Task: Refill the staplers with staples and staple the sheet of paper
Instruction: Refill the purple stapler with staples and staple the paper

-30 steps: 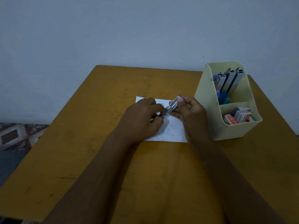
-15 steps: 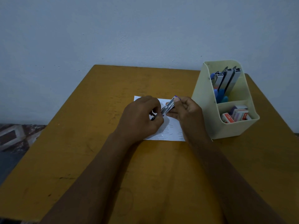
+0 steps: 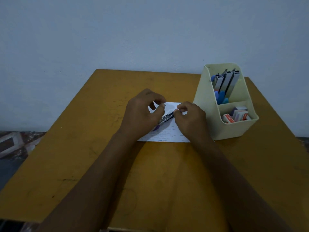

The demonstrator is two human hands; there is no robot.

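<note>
Stapler [image 3: 166,118] hangs slanted between the 2 hands, just above the sheet of paper [image 3: 167,135], its purple tail poking out below the left palm. The left hand [image 3: 143,114] grips the rear of the body with its lower fingers curled round it. Its thumb and forefinger are raised and nearly meet, but in this dim view I cannot tell whether they pinch a strip of staples or nothing. The right hand [image 3: 190,118] pinches the front tip between thumb and fingertips.

I judge the tool small, light and stiff, with slick metal rails and a sprung magazine that may snap shut. It is best held by the plastic rear and the sides, with fingertips clear of the open channel. A staple strip would be brittle and likely to break if bent.

Directly beneath the grip, the paper lies flat on the table [image 3: 83,148], thin and easily shifted by a wrist. Just right of the grip stands a pale organiser [image 3: 204,114], close to the right knuckles. Its back pocket holds 3 spare staplers [image 3: 225,82] upright, and its front pocket holds staple boxes [image 3: 237,115]. A wide swing of the right elbow could knock it.
</note>
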